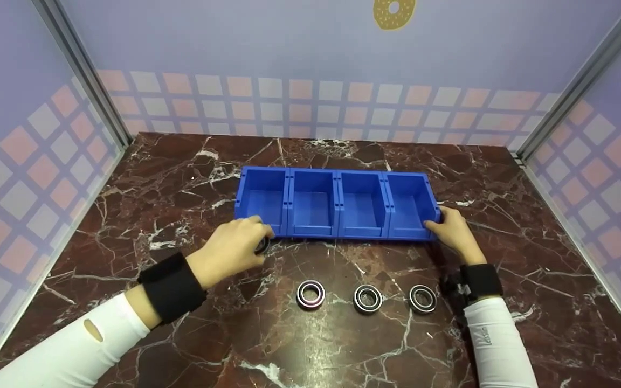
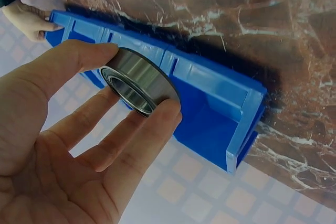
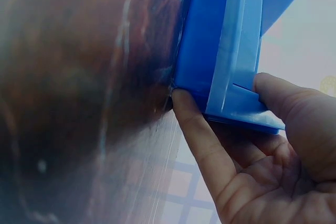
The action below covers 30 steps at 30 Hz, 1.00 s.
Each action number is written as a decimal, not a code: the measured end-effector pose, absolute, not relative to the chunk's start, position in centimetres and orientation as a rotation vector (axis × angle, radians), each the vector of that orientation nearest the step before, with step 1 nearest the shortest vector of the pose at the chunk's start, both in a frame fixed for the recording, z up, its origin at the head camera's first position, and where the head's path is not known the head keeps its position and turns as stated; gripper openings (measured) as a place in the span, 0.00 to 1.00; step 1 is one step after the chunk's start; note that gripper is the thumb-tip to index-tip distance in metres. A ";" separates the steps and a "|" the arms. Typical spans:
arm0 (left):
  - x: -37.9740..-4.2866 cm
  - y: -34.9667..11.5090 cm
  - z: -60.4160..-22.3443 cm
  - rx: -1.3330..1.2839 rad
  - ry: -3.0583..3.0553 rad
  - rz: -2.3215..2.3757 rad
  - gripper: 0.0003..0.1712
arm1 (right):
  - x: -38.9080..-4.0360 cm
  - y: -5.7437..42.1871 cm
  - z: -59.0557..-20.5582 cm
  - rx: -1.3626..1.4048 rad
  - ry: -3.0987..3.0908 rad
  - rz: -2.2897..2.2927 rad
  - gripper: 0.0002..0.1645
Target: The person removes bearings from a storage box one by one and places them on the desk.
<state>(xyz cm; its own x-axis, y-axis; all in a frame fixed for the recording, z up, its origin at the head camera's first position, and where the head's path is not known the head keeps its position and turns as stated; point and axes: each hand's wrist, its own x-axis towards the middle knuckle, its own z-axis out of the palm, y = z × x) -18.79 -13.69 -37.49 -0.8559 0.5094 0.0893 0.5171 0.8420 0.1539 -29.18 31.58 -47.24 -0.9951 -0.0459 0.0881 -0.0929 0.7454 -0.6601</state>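
My left hand [image 1: 233, 245] pinches a steel ball bearing [image 2: 139, 80] between thumb and fingers. It is held at the front of the leftmost compartment of a blue four-bay storage bin [image 1: 313, 231], partly hidden by the hand in the head view. At the other end, my right hand [image 1: 452, 231] grips the bin's right front corner; in the right wrist view the thumb [image 3: 278, 95] lies over the edge and a finger reaches along the outside near the tabletop. Nothing shows inside the bin's compartments.
On the dark red marbled table [image 1: 181, 345], three more bearings lie in a row in front of the bin: a left one [image 1: 310, 306], a middle one [image 1: 367, 311] and a right one [image 1: 422, 310]. Purple panels with pink and white squares enclose the back and sides.
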 end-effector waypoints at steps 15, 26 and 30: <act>-16.8 -13.6 -39.4 -0.882 -2.951 -0.286 0.13 | -29.2 31.5 -47.3 0.107 -2.892 1.095 0.27; -15.7 -13.7 -40.6 -0.927 -2.928 -0.308 0.20 | -29.1 31.5 -47.1 0.093 -2.899 1.107 0.28; -15.4 -13.8 -41.1 -0.930 -2.930 -0.319 0.18 | -29.1 31.5 -47.1 0.096 -2.902 1.105 0.28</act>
<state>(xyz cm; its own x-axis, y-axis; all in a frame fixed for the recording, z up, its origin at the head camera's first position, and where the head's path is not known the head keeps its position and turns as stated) -15.44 -13.81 -41.10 -0.8177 0.5650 0.1103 0.5755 0.7976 0.1805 -29.12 31.47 -47.11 -0.9975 -0.0453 0.0545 -0.0700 0.7450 -0.6634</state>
